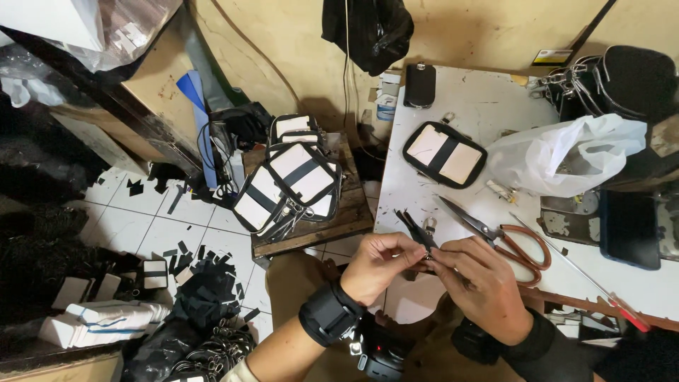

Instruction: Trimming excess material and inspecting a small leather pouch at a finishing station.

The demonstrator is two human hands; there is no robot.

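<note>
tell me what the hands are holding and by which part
Both the left hand and the right hand pinch a small black strap piece with a metal ring between their fingertips, at its lower end. Its exact make is too small to tell.

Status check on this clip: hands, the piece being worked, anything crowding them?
Left hand and right hand pinch a small black strap piece together at the table edge. Scissors lie just beside the right hand, not touching.

White table (488, 106); scissors (495, 232), pouch (444, 154), plastic bag (566, 155) on it.
</note>
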